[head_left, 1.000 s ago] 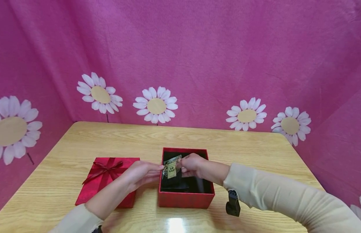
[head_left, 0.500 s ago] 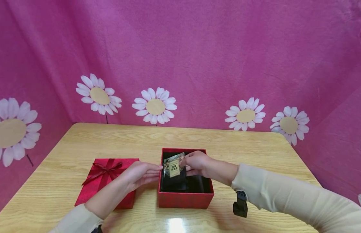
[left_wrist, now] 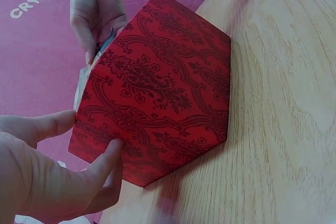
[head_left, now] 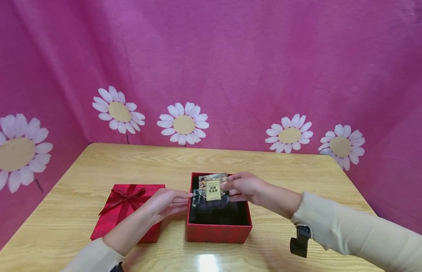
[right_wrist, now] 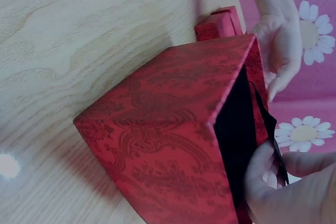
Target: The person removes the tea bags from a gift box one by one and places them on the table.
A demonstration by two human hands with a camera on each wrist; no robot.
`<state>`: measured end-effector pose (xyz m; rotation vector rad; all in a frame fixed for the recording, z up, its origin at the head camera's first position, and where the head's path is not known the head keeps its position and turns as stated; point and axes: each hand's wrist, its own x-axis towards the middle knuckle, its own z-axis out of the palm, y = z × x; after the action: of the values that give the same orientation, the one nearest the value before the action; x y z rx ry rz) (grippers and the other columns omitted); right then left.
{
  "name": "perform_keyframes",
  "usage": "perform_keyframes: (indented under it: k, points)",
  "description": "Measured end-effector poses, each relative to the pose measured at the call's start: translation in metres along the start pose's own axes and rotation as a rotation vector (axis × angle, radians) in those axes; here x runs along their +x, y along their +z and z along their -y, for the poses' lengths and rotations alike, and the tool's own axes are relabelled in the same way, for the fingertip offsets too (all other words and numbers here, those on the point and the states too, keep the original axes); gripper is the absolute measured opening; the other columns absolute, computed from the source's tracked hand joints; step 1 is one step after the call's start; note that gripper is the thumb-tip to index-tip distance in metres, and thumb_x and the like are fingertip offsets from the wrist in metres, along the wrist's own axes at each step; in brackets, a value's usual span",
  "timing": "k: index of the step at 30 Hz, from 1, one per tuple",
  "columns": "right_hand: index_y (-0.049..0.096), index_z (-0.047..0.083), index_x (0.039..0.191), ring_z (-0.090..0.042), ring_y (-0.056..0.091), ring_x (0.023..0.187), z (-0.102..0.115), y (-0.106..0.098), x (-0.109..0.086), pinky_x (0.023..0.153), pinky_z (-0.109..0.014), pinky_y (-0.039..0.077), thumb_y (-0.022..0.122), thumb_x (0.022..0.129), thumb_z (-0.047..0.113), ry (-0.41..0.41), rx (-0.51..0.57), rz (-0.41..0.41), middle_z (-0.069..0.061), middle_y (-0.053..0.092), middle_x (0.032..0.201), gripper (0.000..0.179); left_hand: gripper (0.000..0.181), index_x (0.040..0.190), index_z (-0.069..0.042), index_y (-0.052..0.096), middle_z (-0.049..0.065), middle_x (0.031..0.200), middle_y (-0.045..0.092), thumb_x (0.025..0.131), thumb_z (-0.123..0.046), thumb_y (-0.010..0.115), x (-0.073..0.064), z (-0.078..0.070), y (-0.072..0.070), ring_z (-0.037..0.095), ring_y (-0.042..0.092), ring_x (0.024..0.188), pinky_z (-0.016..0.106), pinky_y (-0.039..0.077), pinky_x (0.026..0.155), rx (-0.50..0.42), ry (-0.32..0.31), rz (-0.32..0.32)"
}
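Observation:
My right hand (head_left: 246, 185) pinches the right edge of a dark oolong tea packet (head_left: 213, 190) with a gold label. The packet is raised and tilted over the mouth of an open red box (head_left: 218, 234), which has a black inside. In the right wrist view, the fingers (right_wrist: 262, 169) and thumb stand on either side of the packet's dark edge. My left hand (head_left: 166, 202) rests its fairly straight fingertips against the box's left wall. The left wrist view shows its fingers (left_wrist: 107, 156) touching the red patterned side (left_wrist: 157, 87), one tip at the rim.
A red lid (head_left: 151, 234) with a dark red bow (head_left: 127, 198) lies left of the box, partly behind my left forearm. Both are on a wooden table (head_left: 282, 170). A pink curtain (head_left: 211, 56) with daisies hangs behind the table.
My right hand has drawn the tea packet up and to the right, out of the box's left part toward the back rim. The left hand stays against the box.

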<state>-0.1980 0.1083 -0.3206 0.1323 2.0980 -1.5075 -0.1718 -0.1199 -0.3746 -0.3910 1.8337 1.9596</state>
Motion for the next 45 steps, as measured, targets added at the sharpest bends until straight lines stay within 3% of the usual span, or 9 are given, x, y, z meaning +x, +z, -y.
perform_keyframes:
  k: [6,11,15,20,23,32,38,42,45]
  points:
    - [0.046,-0.005,0.123,-0.004,0.044,0.064,0.004,-0.017,-0.005,0.075,-0.023,0.057,0.059,0.093,0.009,-0.015,0.039,0.024,0.005,0.052,0.080,0.035,0.035,0.122,0.003,0.064,0.023,0.126,0.064,0.091,-0.015,0.060,-0.001,-0.001,0.002,0.034,0.065,0.114,0.040,0.051,0.097,0.022,0.000,-0.003]
    - [0.054,0.002,0.105,-0.004,0.038,0.062,0.006,-0.035,-0.006,0.064,-0.016,0.049,0.055,0.095,0.010,-0.036,0.108,0.086,0.006,0.047,0.071,0.012,0.035,0.122,0.001,0.064,0.022,0.128,0.063,0.092,-0.016,0.060,-0.001,0.000,0.002,0.034,0.064,0.115,0.040,0.052,0.096,0.030,-0.005,-0.013]
    - [0.054,0.007,0.096,-0.003,0.045,0.064,0.005,-0.046,-0.005,0.066,-0.017,0.051,0.052,0.096,0.009,-0.055,0.179,0.130,0.009,0.054,0.070,0.003,0.037,0.122,0.001,0.064,0.022,0.128,0.063,0.091,-0.017,0.061,-0.001,0.001,0.001,0.034,0.064,0.115,0.040,0.052,0.097,0.023,-0.003,-0.013]
    - [0.050,0.001,0.113,-0.002,0.062,0.073,0.004,-0.058,0.000,0.073,-0.017,0.056,0.051,0.097,0.009,-0.064,0.277,0.142,0.007,0.067,0.080,0.018,0.037,0.122,0.001,0.064,0.022,0.127,0.063,0.091,-0.017,0.061,-0.001,0.001,-0.001,0.033,0.065,0.113,0.040,0.052,0.097,0.023,0.002,-0.004]
    - [0.047,-0.001,0.117,-0.005,0.065,0.076,0.004,-0.068,0.007,0.073,-0.018,0.057,0.052,0.097,0.009,-0.051,0.343,0.131,0.004,0.069,0.081,0.023,0.036,0.122,0.002,0.064,0.022,0.126,0.064,0.091,-0.017,0.060,-0.001,0.001,-0.002,0.032,0.066,0.112,0.040,0.052,0.097,0.022,0.009,0.000]
    - [0.044,0.006,0.108,-0.007,0.065,0.077,-0.009,-0.097,0.034,0.070,-0.020,0.057,0.050,0.098,0.013,0.032,0.536,0.118,0.000,0.070,0.080,0.014,0.035,0.120,0.001,0.066,0.022,0.125,0.065,0.090,-0.017,0.062,0.000,0.002,0.000,0.032,0.067,0.110,0.040,0.052,0.097,0.024,0.001,-0.009]
    - [0.054,0.008,0.092,-0.008,0.065,0.074,-0.019,-0.112,0.050,0.067,-0.020,0.054,0.047,0.099,0.013,0.064,0.623,0.093,-0.001,0.070,0.076,0.011,0.035,0.120,0.001,0.065,0.022,0.124,0.065,0.090,-0.017,0.062,0.000,0.002,0.000,0.032,0.066,0.111,0.041,0.051,0.097,0.019,0.001,-0.003]
    - [0.058,0.010,0.084,-0.006,0.064,0.071,-0.025,-0.122,0.062,0.065,-0.019,0.054,0.044,0.101,0.015,0.046,0.612,0.090,0.000,0.070,0.073,0.022,0.035,0.120,0.001,0.065,0.022,0.124,0.065,0.091,-0.016,0.062,0.000,0.001,0.000,0.032,0.067,0.110,0.041,0.051,0.098,0.011,0.002,-0.002]
    - [0.056,0.009,0.088,-0.005,0.064,0.072,-0.032,-0.129,0.075,0.066,-0.018,0.054,0.046,0.100,0.016,0.005,0.554,0.098,0.001,0.069,0.074,0.017,0.035,0.120,0.001,0.066,0.021,0.123,0.066,0.090,-0.017,0.062,0.000,0.002,0.000,0.031,0.068,0.109,0.041,0.051,0.097,0.011,0.000,-0.006]
